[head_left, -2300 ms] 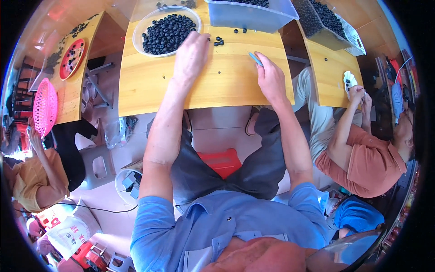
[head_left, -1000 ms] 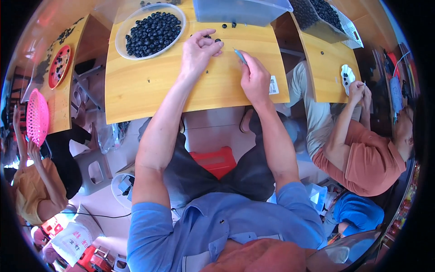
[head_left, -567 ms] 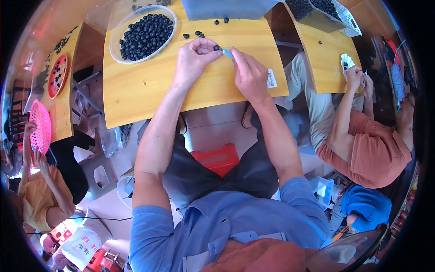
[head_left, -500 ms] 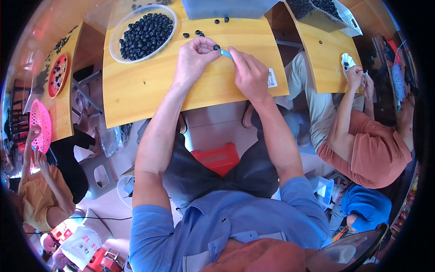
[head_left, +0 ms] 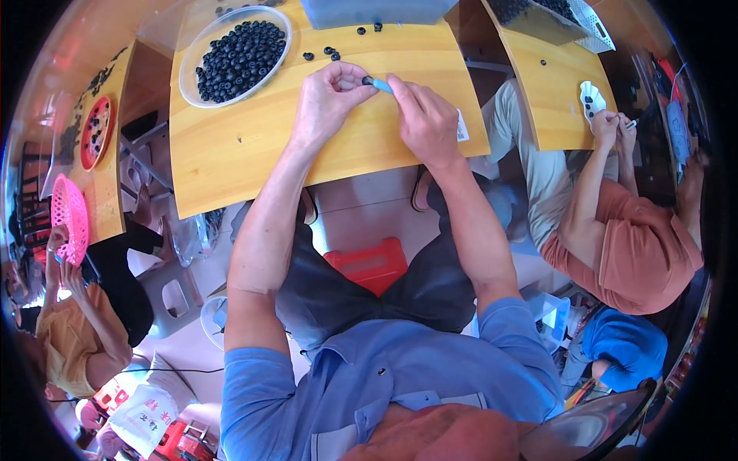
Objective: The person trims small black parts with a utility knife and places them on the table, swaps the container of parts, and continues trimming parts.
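My left hand [head_left: 327, 104] pinches a small dark round bead-like piece [head_left: 367, 80] between thumb and fingertips, above the wooden table [head_left: 254, 165]. In my right hand [head_left: 429, 127] is a slim tool with a light blue handle [head_left: 382, 85]. Its end meets the dark piece, and the tip itself is too small to make out. Beyond my left hand, several loose dark pieces [head_left: 329, 51] lie on the table. A round clear plastic tub [head_left: 183, 83] at the far left holds a heap of the same pieces [head_left: 240, 61].
A translucent bin [head_left: 377, 14] stands at the table's far edge. A white label [head_left: 462, 127] lies beside my right hand. On the right, a person [head_left: 615, 246] works at another table; on the left, another person holds a pink basket [head_left: 71, 219]. A red stool [head_left: 367, 266] is below me.
The view has shifted slightly. The blue-handled tool has turned a little against the dark piece, which shows less now. Both hands stay in nearly the same place.
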`<state>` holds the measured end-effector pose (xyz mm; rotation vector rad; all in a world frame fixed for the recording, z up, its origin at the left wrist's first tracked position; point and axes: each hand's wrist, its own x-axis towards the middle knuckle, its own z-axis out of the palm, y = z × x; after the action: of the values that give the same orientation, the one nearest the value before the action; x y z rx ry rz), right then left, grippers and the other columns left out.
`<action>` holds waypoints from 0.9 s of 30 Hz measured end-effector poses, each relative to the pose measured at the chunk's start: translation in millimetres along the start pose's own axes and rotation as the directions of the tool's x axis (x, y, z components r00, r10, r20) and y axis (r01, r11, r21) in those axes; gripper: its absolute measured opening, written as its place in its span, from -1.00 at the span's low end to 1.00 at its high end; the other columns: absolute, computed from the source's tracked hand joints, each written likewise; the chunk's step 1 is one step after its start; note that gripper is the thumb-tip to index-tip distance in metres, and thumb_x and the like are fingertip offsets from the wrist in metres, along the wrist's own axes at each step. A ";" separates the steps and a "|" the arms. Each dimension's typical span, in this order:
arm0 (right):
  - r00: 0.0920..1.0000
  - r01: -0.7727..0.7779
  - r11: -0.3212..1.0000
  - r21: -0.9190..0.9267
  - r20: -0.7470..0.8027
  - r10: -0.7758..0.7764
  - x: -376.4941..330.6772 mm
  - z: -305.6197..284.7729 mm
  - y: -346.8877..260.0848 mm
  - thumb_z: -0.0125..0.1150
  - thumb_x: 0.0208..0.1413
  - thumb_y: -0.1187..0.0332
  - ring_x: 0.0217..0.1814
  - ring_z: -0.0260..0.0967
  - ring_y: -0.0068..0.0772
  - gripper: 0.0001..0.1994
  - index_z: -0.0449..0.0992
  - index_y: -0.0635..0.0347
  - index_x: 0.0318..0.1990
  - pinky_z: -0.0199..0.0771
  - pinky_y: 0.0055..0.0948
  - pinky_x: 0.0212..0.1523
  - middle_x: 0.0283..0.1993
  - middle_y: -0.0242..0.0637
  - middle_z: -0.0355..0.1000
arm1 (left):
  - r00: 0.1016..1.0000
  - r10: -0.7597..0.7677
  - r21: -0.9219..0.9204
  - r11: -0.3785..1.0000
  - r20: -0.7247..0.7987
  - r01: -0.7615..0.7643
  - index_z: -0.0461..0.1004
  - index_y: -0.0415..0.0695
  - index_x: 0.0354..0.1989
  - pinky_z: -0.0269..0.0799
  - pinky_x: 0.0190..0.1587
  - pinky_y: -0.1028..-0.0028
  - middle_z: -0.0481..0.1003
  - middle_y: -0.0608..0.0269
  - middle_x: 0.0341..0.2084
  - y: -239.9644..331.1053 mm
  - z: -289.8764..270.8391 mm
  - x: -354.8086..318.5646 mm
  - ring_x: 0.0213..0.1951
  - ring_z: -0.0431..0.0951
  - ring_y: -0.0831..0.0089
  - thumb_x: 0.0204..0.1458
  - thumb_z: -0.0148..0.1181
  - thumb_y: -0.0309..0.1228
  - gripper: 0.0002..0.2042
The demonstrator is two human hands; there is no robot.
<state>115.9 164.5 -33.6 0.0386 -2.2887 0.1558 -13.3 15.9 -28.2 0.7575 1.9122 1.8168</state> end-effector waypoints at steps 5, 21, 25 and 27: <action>1.000 0.007 1.000 0.017 -0.007 -0.007 -1.7 1.6 0.4 0.24 0.06 0.57 -0.37 0.52 -0.35 -0.62 0.58 0.18 0.08 0.51 -0.32 -0.41 -0.32 -0.35 0.52 | 1.000 -0.001 0.044 0.999 -0.001 0.001 0.62 -0.30 -0.17 0.54 -0.23 0.58 0.64 0.32 -0.40 -5.6 -2.5 0.6 -0.35 0.59 0.65 0.03 0.50 -0.47 -0.75; 0.993 -0.092 0.995 -0.040 0.070 0.095 -2.8 15.3 3.9 0.20 0.07 0.58 -0.30 0.55 -0.26 -0.61 0.54 0.24 0.11 0.55 -0.26 -0.33 -0.32 -0.28 0.51 | 0.998 0.038 -0.106 0.993 -0.043 -0.042 0.63 -0.31 -0.17 0.56 -0.21 0.59 0.68 0.24 -0.35 6.9 -6.9 -6.1 -0.31 0.64 0.60 0.04 0.50 -0.51 -0.77; 0.987 -0.133 0.990 -0.043 0.089 0.136 -1.9 17.9 5.8 0.19 0.08 0.55 -0.24 0.57 -0.22 -0.63 0.54 0.24 0.09 0.58 -0.23 -0.29 -0.28 -0.25 0.54 | 0.942 0.183 -0.072 0.975 -0.280 -0.211 0.66 -0.31 -0.16 0.56 -0.21 0.58 0.67 0.22 -0.35 13.6 -45.3 -5.6 -0.31 0.64 0.60 0.05 0.49 -0.51 -0.78; 0.987 -0.126 0.991 -0.041 0.098 0.130 -4.4 17.0 7.2 0.19 0.08 0.55 -0.25 0.57 -0.22 -0.63 0.54 0.24 0.09 0.58 -0.23 -0.30 -0.29 -0.25 0.54 | 0.795 0.293 0.350 0.930 -0.531 -0.109 0.68 -0.27 -0.14 0.56 -0.20 0.53 0.68 0.22 -0.35 13.0 -80.5 5.4 -0.33 0.65 0.57 0.05 0.49 -0.46 -0.76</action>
<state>105.5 169.4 -48.7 -0.1212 -2.3944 0.1849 -66.0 -43.4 -8.4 0.5533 2.6400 2.0814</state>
